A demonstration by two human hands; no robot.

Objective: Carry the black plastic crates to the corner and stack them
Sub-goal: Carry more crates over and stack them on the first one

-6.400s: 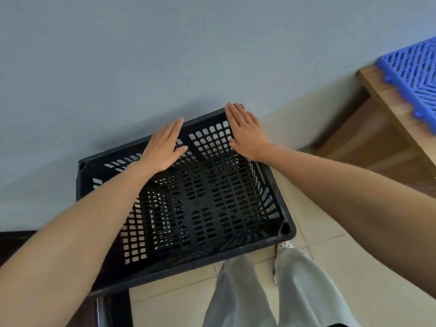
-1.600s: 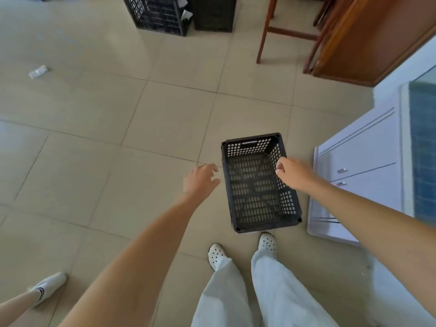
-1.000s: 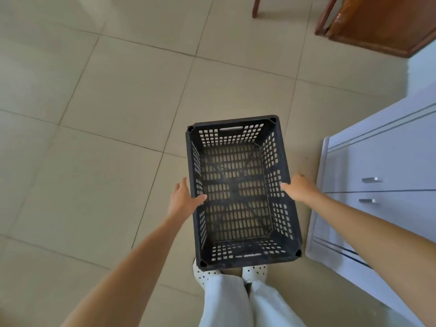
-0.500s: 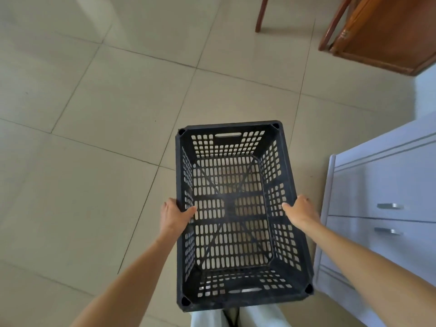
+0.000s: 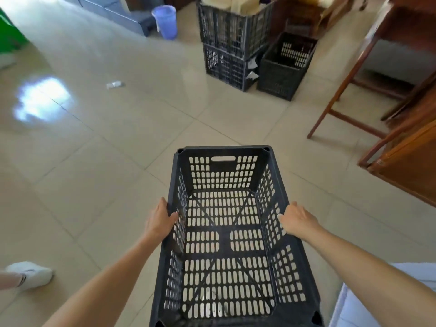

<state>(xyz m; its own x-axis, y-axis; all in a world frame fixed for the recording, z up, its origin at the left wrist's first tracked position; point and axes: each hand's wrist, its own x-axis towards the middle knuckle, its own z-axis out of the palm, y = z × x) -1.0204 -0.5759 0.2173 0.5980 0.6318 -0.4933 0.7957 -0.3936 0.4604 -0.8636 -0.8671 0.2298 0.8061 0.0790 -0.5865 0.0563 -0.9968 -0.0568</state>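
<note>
An empty black plastic crate (image 5: 224, 234) with slotted walls is held up in front of me, above the tiled floor. My left hand (image 5: 159, 221) grips its left rim, thumb hooked over the inside. My right hand (image 5: 297, 220) grips the right rim the same way. Farther off, two black crates (image 5: 232, 41) stand stacked, the top one filled with pale blocks. A single black crate (image 5: 286, 67) stands on the floor right beside them.
A wooden table or chair frame (image 5: 349, 90) and a wooden cabinet (image 5: 410, 161) stand at the right. A lilac bucket (image 5: 166, 21) is at the back. Another person's white shoe (image 5: 29, 274) is at the lower left. A small scrap (image 5: 115, 84) lies on the floor.
The crate has come up off the floor in both hands. My view has lifted from the floor to the room ahead, bringing the other crates into sight.
</note>
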